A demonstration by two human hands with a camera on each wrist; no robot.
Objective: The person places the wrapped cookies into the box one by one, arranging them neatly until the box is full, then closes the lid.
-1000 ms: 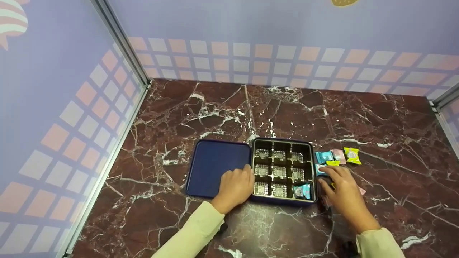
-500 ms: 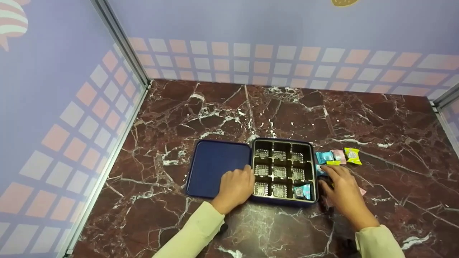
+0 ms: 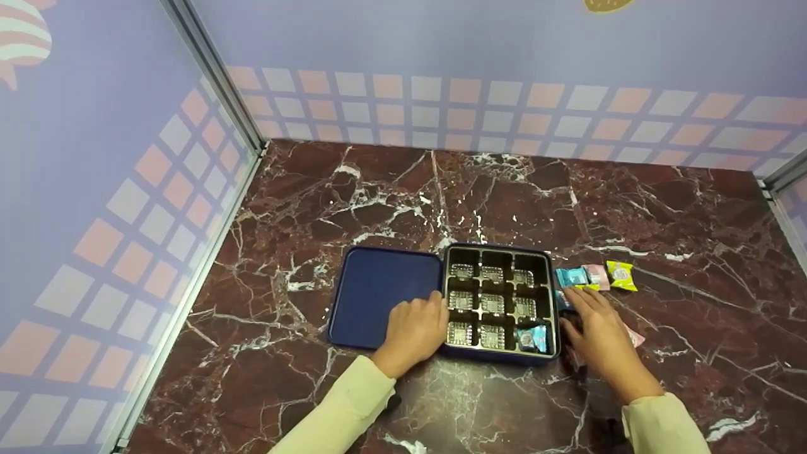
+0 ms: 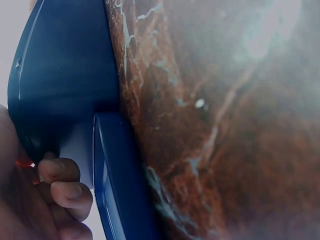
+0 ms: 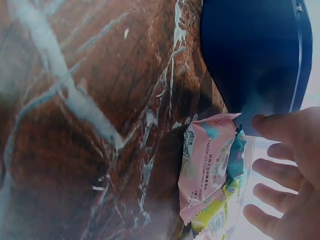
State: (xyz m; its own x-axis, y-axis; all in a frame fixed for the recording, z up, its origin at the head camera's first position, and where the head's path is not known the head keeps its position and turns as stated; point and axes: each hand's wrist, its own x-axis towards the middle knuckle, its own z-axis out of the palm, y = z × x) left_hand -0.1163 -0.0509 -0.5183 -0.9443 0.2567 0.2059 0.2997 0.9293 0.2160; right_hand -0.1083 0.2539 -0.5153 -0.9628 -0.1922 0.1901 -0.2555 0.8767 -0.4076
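Observation:
A dark blue box [image 3: 501, 354] with a gold divided insert stands on the marble-patterned surface. One blue wrapped candy [image 3: 533, 338] lies in its front right compartment. My left hand [image 3: 414, 325] grips the box's left wall, fingers curled, above the near right corner of the flat blue lid [image 3: 381, 284]. Beside the box's right wall, my right hand [image 3: 599, 334] hovers over wrapped candies with its fingers apart and loosely bent. A pink candy [image 5: 207, 162], a yellow-green candy [image 5: 217, 212] and a dark teal candy [image 5: 236, 155] show in the right wrist view; no finger visibly grips one.
Behind my right hand lie a blue candy [image 3: 571, 276], a pink candy [image 3: 596, 276] and a yellow-green candy [image 3: 621, 275]. Lilac panels with a checked pattern stand at the left [image 3: 157, 221] and back [image 3: 479, 107] of the marble-patterned surface [image 3: 378, 195].
My right hand has shifted slightly, its fingers now covering more of the nearer blue and yellow-green candies. My left hand, the box and the lid have stayed in place.

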